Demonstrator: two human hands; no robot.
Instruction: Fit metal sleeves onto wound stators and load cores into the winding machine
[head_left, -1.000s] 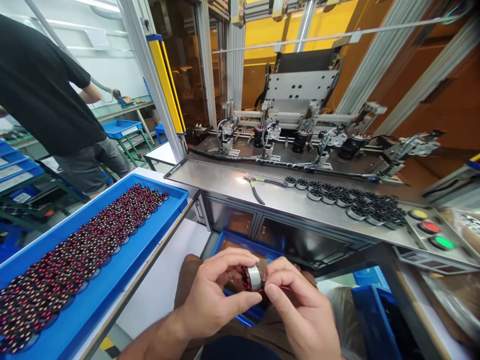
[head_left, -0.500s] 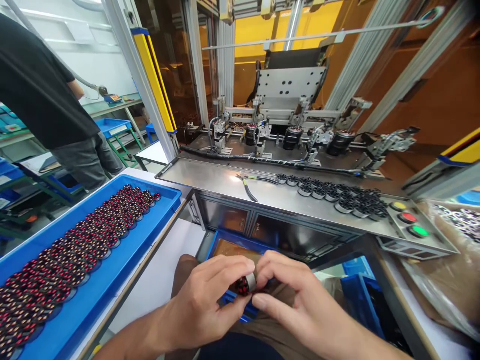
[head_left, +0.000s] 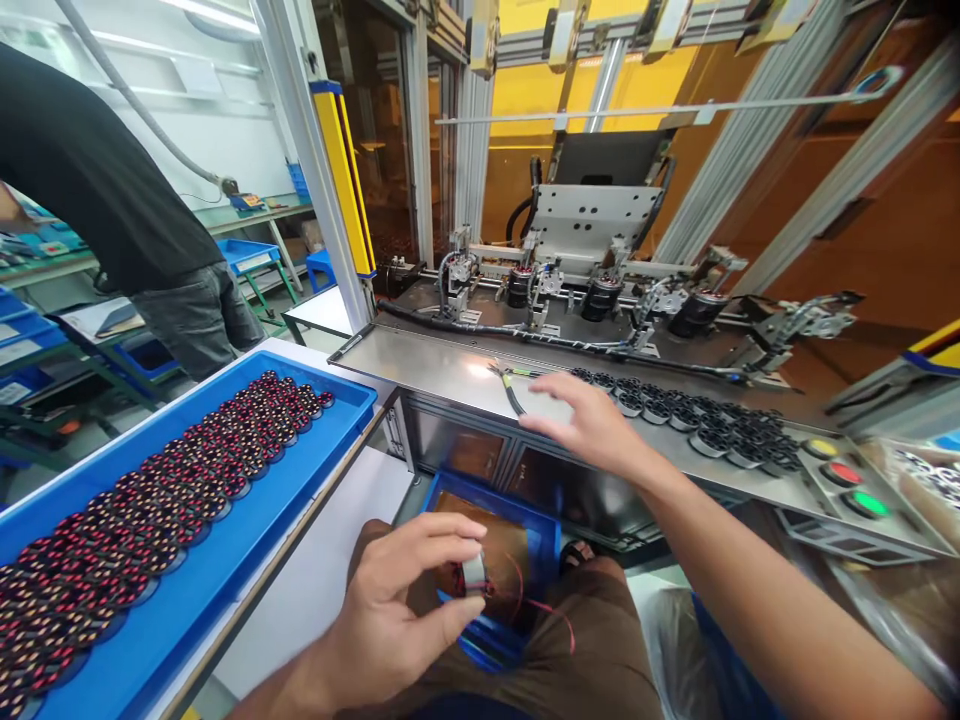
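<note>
My left hand (head_left: 405,605) pinches a small wound motor stator (head_left: 474,572) between thumb and fingers, low over my lap. It has a silver rim and red windings, and loose red wires (head_left: 551,608) trail from it to the right. My right hand (head_left: 585,420) is stretched out over the metal ledge with fingers apart and nothing in them. Under and beside its fingertips lie cutting pliers (head_left: 512,395) with green and black handles, partly hidden by the hand. Whether the fingers touch the pliers I cannot tell.
At left, a blue tray (head_left: 337,425) holds rows of wound stators (head_left: 187,490). Black slotted cores (head_left: 697,420) crowd the ledge's right side, beside yellow, red and green buttons (head_left: 866,503). Machine fixtures (head_left: 602,298) stand behind. A blue bin (head_left: 551,530) sits below; a person (head_left: 142,200) stands at far left.
My right hand has let go of the stator and moved up and forward to the pliers on the ledge. My left hand keeps the stator, whose red wires now show.
</note>
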